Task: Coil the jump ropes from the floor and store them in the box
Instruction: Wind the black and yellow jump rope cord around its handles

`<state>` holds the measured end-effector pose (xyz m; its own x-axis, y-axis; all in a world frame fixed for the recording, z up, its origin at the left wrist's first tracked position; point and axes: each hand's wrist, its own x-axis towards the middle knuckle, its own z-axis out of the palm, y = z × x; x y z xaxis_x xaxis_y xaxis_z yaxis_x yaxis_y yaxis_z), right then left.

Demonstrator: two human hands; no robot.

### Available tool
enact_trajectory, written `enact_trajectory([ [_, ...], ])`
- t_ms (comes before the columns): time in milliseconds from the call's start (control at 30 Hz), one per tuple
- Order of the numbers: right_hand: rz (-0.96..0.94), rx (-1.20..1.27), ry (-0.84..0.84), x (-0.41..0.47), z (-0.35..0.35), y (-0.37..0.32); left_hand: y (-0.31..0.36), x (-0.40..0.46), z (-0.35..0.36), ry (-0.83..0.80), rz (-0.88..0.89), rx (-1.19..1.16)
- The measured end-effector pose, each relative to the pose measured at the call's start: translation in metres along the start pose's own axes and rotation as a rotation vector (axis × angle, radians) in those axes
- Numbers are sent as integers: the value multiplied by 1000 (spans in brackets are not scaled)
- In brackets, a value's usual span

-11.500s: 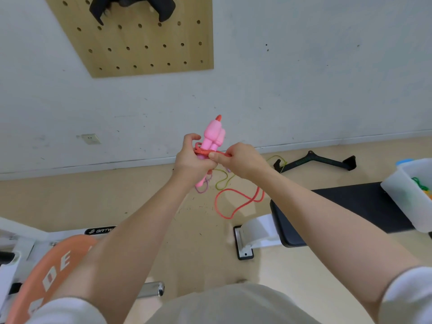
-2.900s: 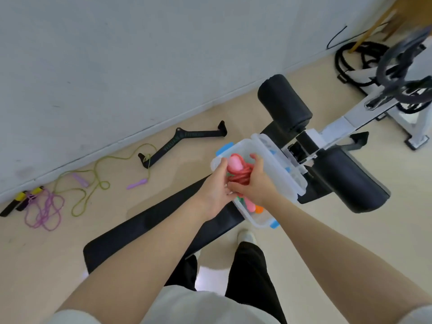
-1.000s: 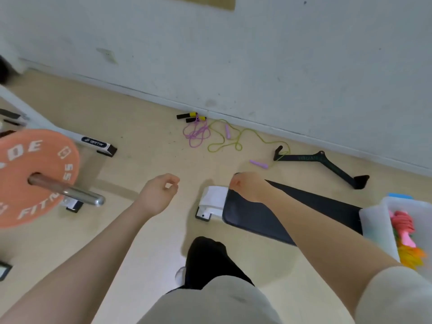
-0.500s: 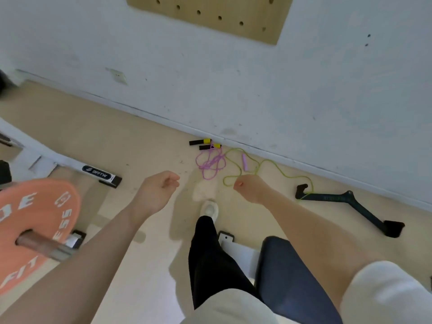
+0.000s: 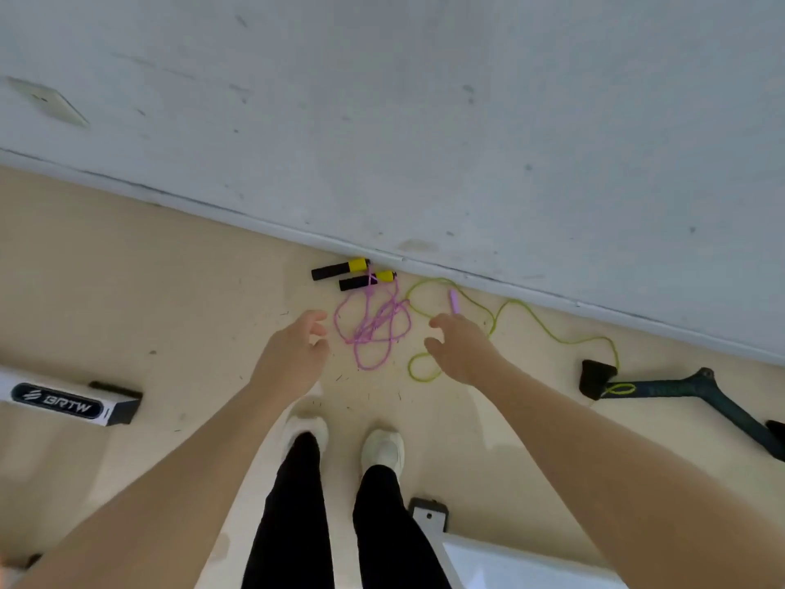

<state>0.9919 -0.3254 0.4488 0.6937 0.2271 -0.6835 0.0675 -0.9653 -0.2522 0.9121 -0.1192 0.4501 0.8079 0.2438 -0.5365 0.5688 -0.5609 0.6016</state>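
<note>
Two jump ropes lie loose on the floor (image 5: 127, 269) close to its edge along the wall (image 5: 424, 121), which is likely why the person stands facing that edge with both arms stretched down toward them. The purple rope (image 5: 374, 329) sits in a tangle just short of the wall, its black and yellow handles (image 5: 352, 274) side by side against the floor's far edge. The green rope (image 5: 531, 316) trails rightward from the tangle, one loop running to a dark bar attachment (image 5: 679, 393) near the wall; a small purple handle (image 5: 453, 300) lies inside its curve.

The left hand (image 5: 293, 354) hovers beside the purple tangle on its left, fingers (image 5: 316, 323) loosely spread and slightly curled, holding nothing. The right hand (image 5: 461, 348) hangs to the tangle's right, over part of the green rope, fingers (image 5: 439, 323) likewise spread, gripping nothing; whether it touches the cord I cannot tell. Judging by this bracketing pose, gathering the purple rope comes next. The box is not in view
</note>
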Motion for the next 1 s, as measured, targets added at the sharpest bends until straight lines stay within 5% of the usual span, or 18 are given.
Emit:
enact_trajectory([
  [233, 16, -16, 73, 202, 111, 22, -103, 200, 93, -158, 28, 294],
  [467, 9, 45, 130, 369, 184, 41, -171, 368, 162, -10, 230, 674],
  [600, 15, 76, 261, 434, 193, 42, -187, 428, 181, 40, 174, 743],
  [767, 19, -177, 228, 454, 215, 43, -188, 453, 191, -15, 109, 767],
  [900, -105, -367, 116, 413, 230, 50, -188, 421, 181, -226, 31, 606],
  [1000, -142, 59, -35, 359, 211, 45, -173, 372, 156, -253, 112, 432],
])
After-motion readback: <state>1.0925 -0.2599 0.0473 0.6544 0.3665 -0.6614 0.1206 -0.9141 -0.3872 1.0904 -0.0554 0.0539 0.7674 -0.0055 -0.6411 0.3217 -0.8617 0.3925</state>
